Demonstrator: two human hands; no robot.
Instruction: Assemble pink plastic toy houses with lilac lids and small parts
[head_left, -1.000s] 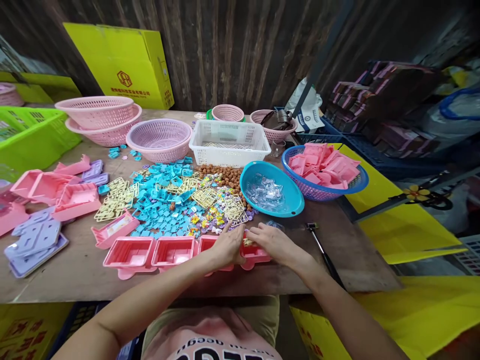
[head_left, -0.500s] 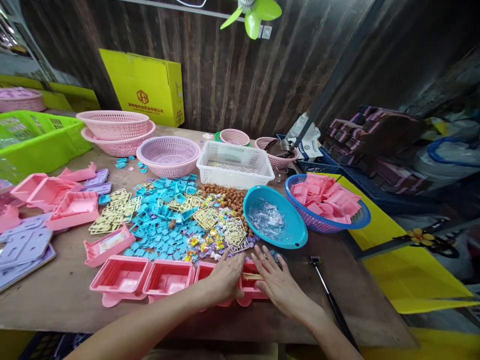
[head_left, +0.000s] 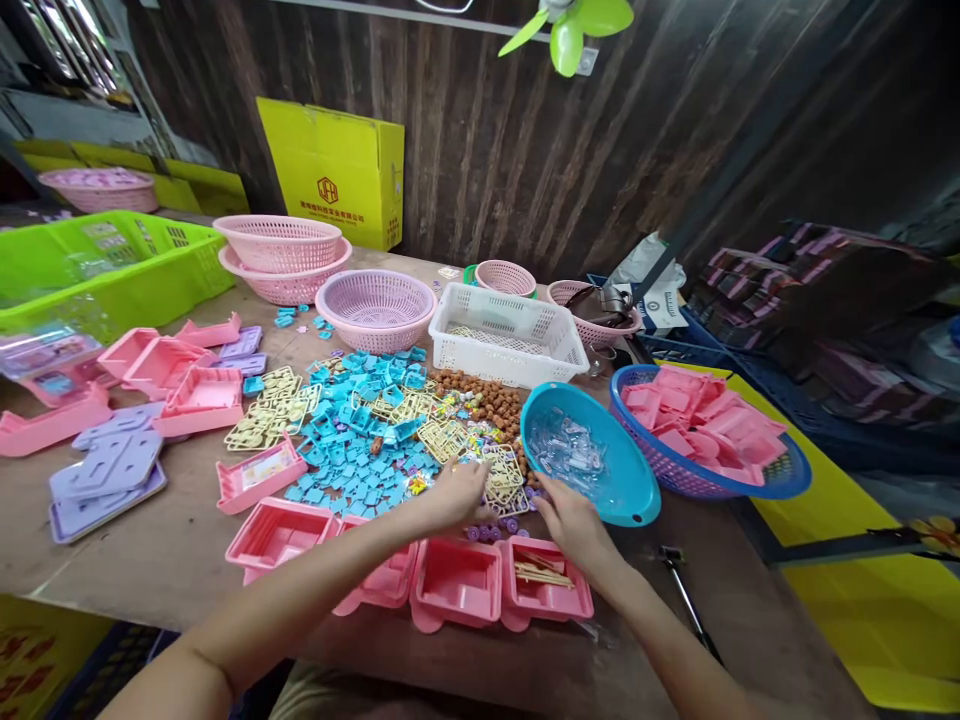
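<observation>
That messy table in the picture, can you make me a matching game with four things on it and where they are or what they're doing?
Things:
1. Clear plastic pieces
2. Heap of pink parts on the right
3. Big flat purple panels
4. Rightmost pink tub in the front row

Places and states:
A. Piled on the left part of the table
B. Holding thin cream pieces
C. In the turquoise bowl
D. In the blue basket

Right pairs: 1-C, 2-D, 3-A, 4-B
</observation>
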